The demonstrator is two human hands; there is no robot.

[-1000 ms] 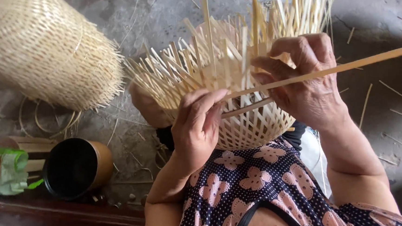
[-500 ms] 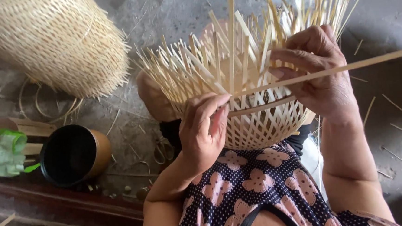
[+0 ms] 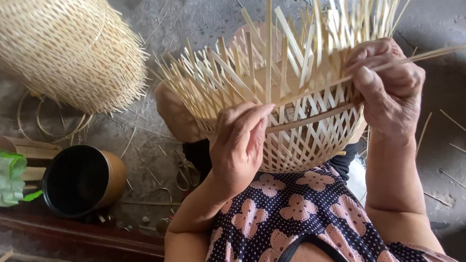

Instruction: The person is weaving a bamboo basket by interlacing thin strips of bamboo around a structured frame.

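Half-woven basket (image 3: 303, 137): an open-lattice bamboo basket is held over the lap, in the middle of the view; loose upright splints fan upward and outward from its woven lower part.
Weaving strip (image 3: 401, 64): a long flat bamboo strip is laid roughly level across the uprights and runs out past the right hand toward the right edge of the view.
Left hand (image 3: 239, 147): it is set against the near side of the basket, fingers close together and bent onto the uprights; no full grip on a splint can be told.
Right hand (image 3: 389, 91): it is closed on the weaving strip at the basket's right rim, thumb and fingers pinched together around it.
Finished basket (image 3: 61, 47): a tall, closely woven bamboo basket lies on its side on the concrete floor (image 3: 193, 14), toward the far left corner.
Round container (image 3: 82, 180): a dark-lined tin with a tan wall lies at the left, mouth facing the viewer.
Green wrapper (image 3: 4, 174): a crumpled green plastic package is seen at the left edge, just beside the tin; any label is too small to tell.
Scissors (image 3: 184, 172): a pair lies on the floor between the tin and the lap.
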